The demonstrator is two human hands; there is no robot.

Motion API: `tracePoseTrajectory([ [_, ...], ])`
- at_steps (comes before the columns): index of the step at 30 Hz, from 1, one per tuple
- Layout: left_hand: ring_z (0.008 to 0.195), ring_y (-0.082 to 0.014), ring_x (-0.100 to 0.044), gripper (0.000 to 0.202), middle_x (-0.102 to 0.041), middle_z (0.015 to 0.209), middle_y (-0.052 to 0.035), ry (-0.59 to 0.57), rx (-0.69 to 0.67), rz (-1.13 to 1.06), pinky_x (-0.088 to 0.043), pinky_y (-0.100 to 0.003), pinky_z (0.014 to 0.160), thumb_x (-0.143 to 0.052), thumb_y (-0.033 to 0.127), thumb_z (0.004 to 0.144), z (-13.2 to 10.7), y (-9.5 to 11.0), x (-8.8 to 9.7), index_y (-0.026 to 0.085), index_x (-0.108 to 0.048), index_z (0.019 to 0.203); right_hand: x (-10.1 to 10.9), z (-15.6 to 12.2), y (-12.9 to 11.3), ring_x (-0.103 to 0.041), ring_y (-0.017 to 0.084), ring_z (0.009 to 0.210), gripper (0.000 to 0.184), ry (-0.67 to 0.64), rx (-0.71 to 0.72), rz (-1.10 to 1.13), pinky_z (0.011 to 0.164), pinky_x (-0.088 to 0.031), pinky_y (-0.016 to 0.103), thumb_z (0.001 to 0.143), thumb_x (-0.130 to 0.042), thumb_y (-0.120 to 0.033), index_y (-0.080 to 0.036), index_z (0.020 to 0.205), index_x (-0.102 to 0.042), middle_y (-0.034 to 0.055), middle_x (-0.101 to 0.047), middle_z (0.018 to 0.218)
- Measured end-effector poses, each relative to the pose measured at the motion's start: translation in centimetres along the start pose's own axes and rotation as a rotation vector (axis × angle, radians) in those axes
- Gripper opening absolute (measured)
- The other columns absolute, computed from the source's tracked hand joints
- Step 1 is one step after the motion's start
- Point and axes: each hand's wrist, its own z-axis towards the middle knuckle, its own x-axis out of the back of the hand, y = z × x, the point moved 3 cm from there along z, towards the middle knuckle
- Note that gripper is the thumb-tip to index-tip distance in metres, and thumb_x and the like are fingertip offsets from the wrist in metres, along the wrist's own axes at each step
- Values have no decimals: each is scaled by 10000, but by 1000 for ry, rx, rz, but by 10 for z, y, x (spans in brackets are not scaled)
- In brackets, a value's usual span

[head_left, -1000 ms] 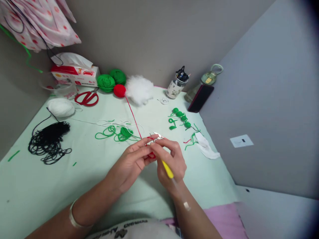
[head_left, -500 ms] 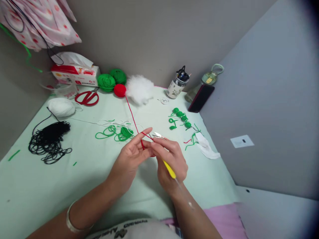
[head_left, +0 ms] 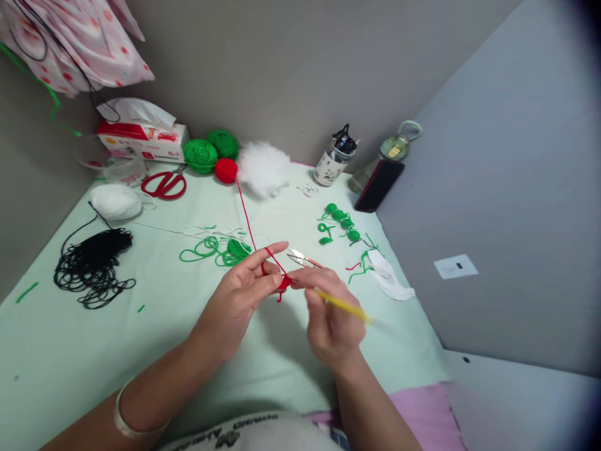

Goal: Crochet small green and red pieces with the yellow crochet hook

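Between thumb and fingers, my left hand (head_left: 241, 294) pinches a small red crochet piece (head_left: 284, 283), with its index finger stretched out. Red yarn (head_left: 246, 216) loops round that finger and runs back to a red yarn ball (head_left: 226, 170). My right hand (head_left: 335, 313) is closed on a yellow-handled crochet hook (head_left: 345, 304), slightly blurred, whose tip meets the red piece. Small thread snips (head_left: 303, 258) lie on the table just beyond my right hand.
Green yarn balls (head_left: 200, 155), white stuffing (head_left: 263, 169) and red scissors (head_left: 164, 185) lie at the back. Black yarn (head_left: 94, 266) and a white ball (head_left: 115, 202) are left. Small green crocheted pieces (head_left: 346, 223), a jar (head_left: 330, 164) and a phone (head_left: 379, 185) stand or lie right.
My right hand has turned and shifted slightly right, swinging the hook's handle from steep to flatter. The red piece now shows between my hands, and more of the snips is visible.
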Motion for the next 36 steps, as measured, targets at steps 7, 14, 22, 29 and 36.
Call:
tracePoseTrajectory([
  [7,840,-131,-643,304,-735,898,-38,-67,150,-174,-515,-245,825,-762,194,834,4,-8,0,181,-755,1137,0,-1,3,-706,205,911,273,91,-18,-49,765,-607,379,963,-559,-136,-285,1131,-713,61,-723,1032],
  [14,856,-162,-655,256,-739,881,-25,-55,7,-26,-497,-301,889,-759,201,825,3,-5,-3,211,-773,1080,-1,8,11,-702,190,821,157,111,-284,322,712,-592,358,979,-579,-231,-240,980,-735,51,-738,924],
  [22,895,-138,-651,308,-743,890,-12,-7,-3,-44,-474,-257,898,-797,236,816,7,-9,-1,226,-768,1122,-6,-1,4,-699,201,939,364,43,-11,-39,790,-601,381,929,-596,-72,-314,1173,-717,65,-723,1060],
  [29,793,-101,-633,181,-730,984,-28,-3,70,-165,-518,-246,841,-774,184,815,12,-7,3,179,-810,993,5,4,13,-664,158,718,191,210,-258,283,644,-562,326,953,-599,-154,-249,1003,-757,35,-712,860],
  [36,841,-97,-608,417,-687,811,43,36,-144,51,-468,-210,865,-782,209,838,7,-9,1,294,-716,1241,-5,1,14,-681,164,753,189,136,-234,186,650,-580,319,956,-598,-171,-258,1013,-756,42,-710,895],
])
